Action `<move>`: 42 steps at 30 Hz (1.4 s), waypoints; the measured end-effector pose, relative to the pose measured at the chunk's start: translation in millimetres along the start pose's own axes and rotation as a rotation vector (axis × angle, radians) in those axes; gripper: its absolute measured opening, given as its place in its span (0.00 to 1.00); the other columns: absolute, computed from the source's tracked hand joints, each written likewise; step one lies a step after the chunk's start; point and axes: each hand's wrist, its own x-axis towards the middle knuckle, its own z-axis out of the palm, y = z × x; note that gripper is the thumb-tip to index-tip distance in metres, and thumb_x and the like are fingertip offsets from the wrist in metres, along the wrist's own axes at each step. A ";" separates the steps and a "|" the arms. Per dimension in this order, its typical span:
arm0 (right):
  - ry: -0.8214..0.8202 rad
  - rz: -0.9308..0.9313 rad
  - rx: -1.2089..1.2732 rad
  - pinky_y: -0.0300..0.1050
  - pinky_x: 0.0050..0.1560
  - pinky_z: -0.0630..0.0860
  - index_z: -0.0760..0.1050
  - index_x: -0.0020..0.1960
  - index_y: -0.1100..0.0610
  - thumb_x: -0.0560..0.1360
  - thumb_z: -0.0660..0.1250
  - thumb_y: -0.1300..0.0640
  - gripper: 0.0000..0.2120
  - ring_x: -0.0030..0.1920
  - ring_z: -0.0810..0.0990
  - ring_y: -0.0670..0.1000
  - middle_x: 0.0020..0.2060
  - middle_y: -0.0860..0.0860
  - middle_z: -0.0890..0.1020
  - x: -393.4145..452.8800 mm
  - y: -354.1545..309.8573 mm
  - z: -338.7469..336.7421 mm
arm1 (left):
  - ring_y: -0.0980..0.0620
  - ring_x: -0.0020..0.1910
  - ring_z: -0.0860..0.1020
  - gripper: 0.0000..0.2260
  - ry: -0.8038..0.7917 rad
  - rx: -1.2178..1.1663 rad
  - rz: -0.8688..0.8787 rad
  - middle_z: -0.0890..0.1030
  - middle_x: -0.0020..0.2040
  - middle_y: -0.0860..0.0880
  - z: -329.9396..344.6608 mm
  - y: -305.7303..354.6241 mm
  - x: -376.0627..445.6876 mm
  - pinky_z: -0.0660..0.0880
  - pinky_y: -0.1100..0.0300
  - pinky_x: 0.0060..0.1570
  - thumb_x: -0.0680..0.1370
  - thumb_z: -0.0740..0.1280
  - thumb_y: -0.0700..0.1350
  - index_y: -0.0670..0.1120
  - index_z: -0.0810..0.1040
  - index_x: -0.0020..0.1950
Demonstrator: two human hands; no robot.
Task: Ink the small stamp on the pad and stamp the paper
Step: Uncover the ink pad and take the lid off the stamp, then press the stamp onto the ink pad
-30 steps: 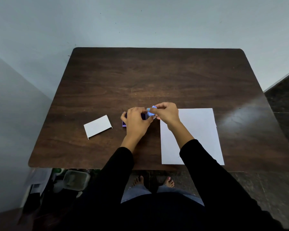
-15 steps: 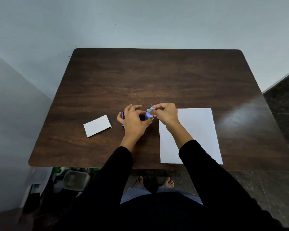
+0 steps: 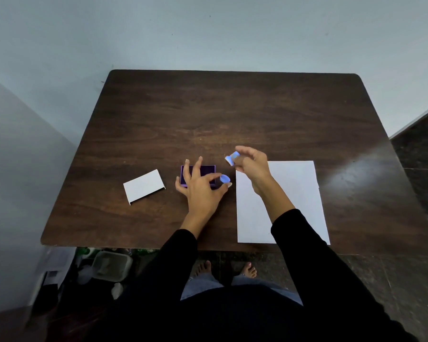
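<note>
The tabletop (image 3: 232,114) is showing a dark brown wood grain with a pale glare patch toward its right side. The ink pad (image 3: 209,170) is showing deep purple, darker in its middle. The small stamp (image 3: 232,157) is showing light blue with a whitish end, and the round cap (image 3: 224,179) is showing the same light blue. The paper (image 3: 297,193) is lying plain white, and the lid (image 3: 143,185) is showing white as well. The sleeves (image 3: 314,255) are showing black. The wall (image 3: 208,30) is showing pale grey-blue.
</note>
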 end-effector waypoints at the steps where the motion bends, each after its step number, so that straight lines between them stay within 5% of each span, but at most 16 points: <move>1: -0.011 0.064 0.154 0.42 0.48 0.79 0.75 0.58 0.58 0.75 0.65 0.67 0.13 0.53 0.81 0.53 0.54 0.55 0.81 -0.8 -2.1 -1.9 | 0.47 0.77 0.47 0.13 0.002 0.007 0.017 0.62 0.76 0.51 2.4 -2.4 -6.2 0.43 0.39 0.69 0.69 0.74 0.55 0.56 0.82 0.51; 6: -0.174 0.285 0.836 0.44 0.45 0.83 0.76 0.55 0.62 0.76 0.65 0.64 0.08 0.48 0.84 0.54 0.45 0.58 0.85 -6.8 -2.0 -14.1 | 0.45 0.77 0.48 0.13 0.007 0.095 0.092 0.61 0.76 0.50 14.6 -10.2 -29.8 0.45 0.40 0.69 0.71 0.72 0.54 0.56 0.81 0.54; 10: -0.200 0.346 1.023 0.47 0.47 0.83 0.76 0.53 0.65 0.74 0.67 0.65 0.08 0.48 0.85 0.57 0.42 0.60 0.86 -11.2 0.0 -13.1 | 0.45 0.77 0.51 0.15 -0.006 0.101 0.110 0.63 0.75 0.49 19.7 -14.3 -34.8 0.47 0.40 0.68 0.69 0.73 0.54 0.54 0.81 0.55; 17: -0.184 0.380 1.083 0.46 0.43 0.84 0.77 0.56 0.65 0.72 0.70 0.62 0.13 0.50 0.84 0.56 0.45 0.60 0.85 -11.2 2.9 -8.8 | 0.49 0.76 0.54 0.31 0.014 0.065 0.144 0.64 0.74 0.49 7.5 -25.8 -29.0 0.47 0.45 0.70 0.66 0.71 0.65 0.52 0.73 0.64; 23: -0.200 0.379 1.080 0.42 0.43 0.83 0.80 0.52 0.65 0.71 0.71 0.62 0.10 0.53 0.83 0.57 0.50 0.60 0.84 -11.8 5.7 -1.1 | 0.45 0.76 0.56 0.41 0.059 -0.044 0.119 0.62 0.75 0.43 -13.5 -57.8 -12.1 0.59 0.47 0.73 0.68 0.73 0.58 0.40 0.60 0.73; 27: -0.199 0.436 1.170 0.41 0.34 0.83 0.80 0.51 0.65 0.72 0.70 0.62 0.09 0.49 0.84 0.58 0.49 0.62 0.84 -14.1 6.7 8.9 | 0.44 0.77 0.54 0.45 -0.009 0.188 0.128 0.58 0.77 0.40 -19.8 -72.9 -1.1 0.53 0.50 0.75 0.69 0.68 0.65 0.39 0.56 0.75; 33: -0.215 0.453 1.198 0.43 0.43 0.83 0.75 0.58 0.68 0.74 0.67 0.66 0.13 0.52 0.83 0.60 0.58 0.63 0.79 -13.4 9.1 21.9 | 0.44 0.78 0.47 0.52 -0.059 0.388 0.149 0.51 0.78 0.40 -24.1 -83.8 14.8 0.42 0.50 0.76 0.66 0.56 0.75 0.39 0.50 0.76; 38: -0.226 0.449 1.237 0.47 0.40 0.84 0.77 0.54 0.69 0.74 0.67 0.67 0.10 0.50 0.84 0.59 0.51 0.63 0.83 -13.6 17.5 30.6 | 0.45 0.78 0.47 0.51 -0.095 0.467 0.158 0.51 0.78 0.40 -22.4 -90.2 21.8 0.39 0.49 0.74 0.65 0.48 0.77 0.40 0.51 0.76; 42: -0.198 0.419 1.182 0.48 0.45 0.83 0.79 0.51 0.67 0.73 0.69 0.64 0.09 0.47 0.85 0.57 0.46 0.61 0.85 -14.0 21.3 38.2 | 0.44 0.77 0.49 0.47 -0.067 0.466 0.179 0.53 0.78 0.39 -21.2 -91.3 22.2 0.40 0.49 0.75 0.69 0.52 0.73 0.39 0.54 0.75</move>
